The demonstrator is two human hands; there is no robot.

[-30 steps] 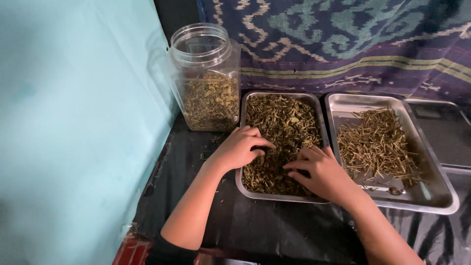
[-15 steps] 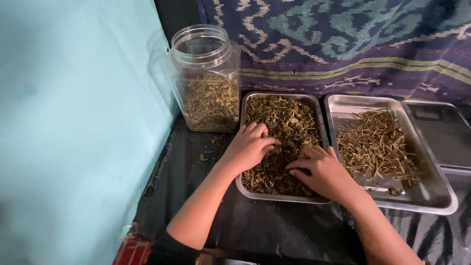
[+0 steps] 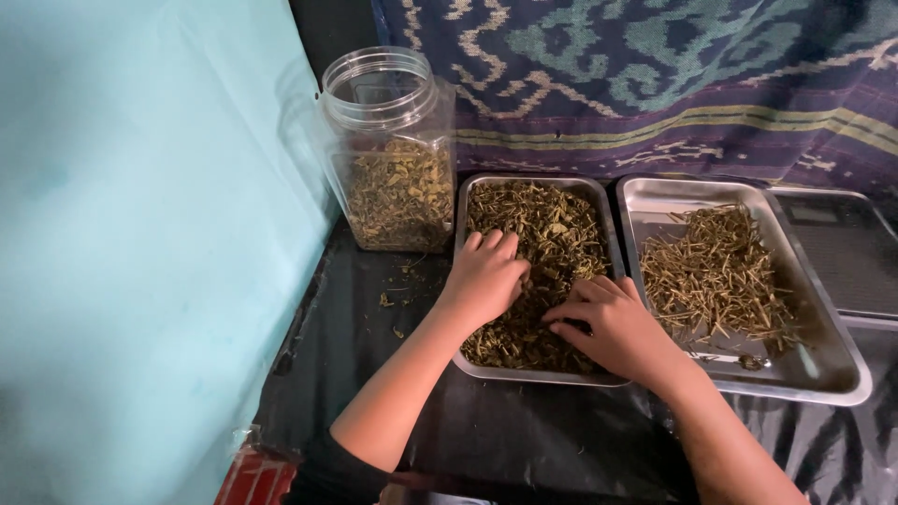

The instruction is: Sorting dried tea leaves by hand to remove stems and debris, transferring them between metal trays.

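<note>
1. Dried herbs [image 3: 538, 234], a loose mix of brownish-green leaf bits and short stalks, fill the left steel tray [image 3: 465, 210] near the middle of the desk [image 3: 524, 440], which is covered with shiny, wrinkled black plastic.
2. The right hand [image 3: 622, 327] lies palm down on the near part of the heap, fingers bent and close together, tips pressed into the herbs; whether it pinches anything cannot be told.
3. The left hand [image 3: 486, 276] rests just beyond it, fingers curled down into the herbs, grip likewise hidden.
4. A second steel tray [image 3: 823, 360], rectangular with rounded corners, sits touching on the right, holding a thinner pile of pale straw-like stalks [image 3: 716, 276].
5. A clear plastic jar [image 3: 391, 150], open-topped, stands behind on the left, about half full of leafy bits.
6. A patterned woven cloth [image 3: 655, 75] hangs at the back.
</note>
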